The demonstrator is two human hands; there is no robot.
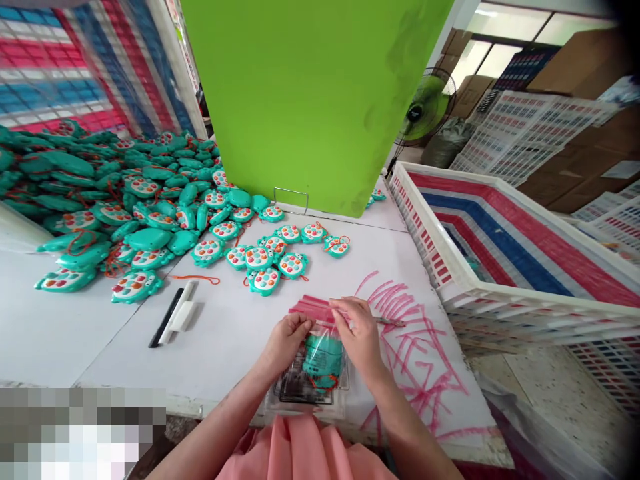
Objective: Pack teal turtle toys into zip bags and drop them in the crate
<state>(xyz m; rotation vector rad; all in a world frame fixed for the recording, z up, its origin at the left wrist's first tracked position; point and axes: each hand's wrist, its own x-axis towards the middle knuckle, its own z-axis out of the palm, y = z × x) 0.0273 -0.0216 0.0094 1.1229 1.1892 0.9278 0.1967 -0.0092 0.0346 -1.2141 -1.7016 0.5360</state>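
Note:
My left hand and my right hand pinch the top edge of a clear plastic bag near the table's front edge. A teal frog-shaped toy with an orange cord sits inside the bag. The bag lies on a stack of more clear bags with red strips. A thin stick pokes out to the right from behind my right hand's fingers. A big heap of the same teal toys with coloured buttons covers the table's far left, and several loose ones lie just beyond my hands.
The white table bears red scribbles at right. A black and white tool lies left of my hands. A green panel stands at the back. A white crate lined with striped cloth sits right, with a fan behind.

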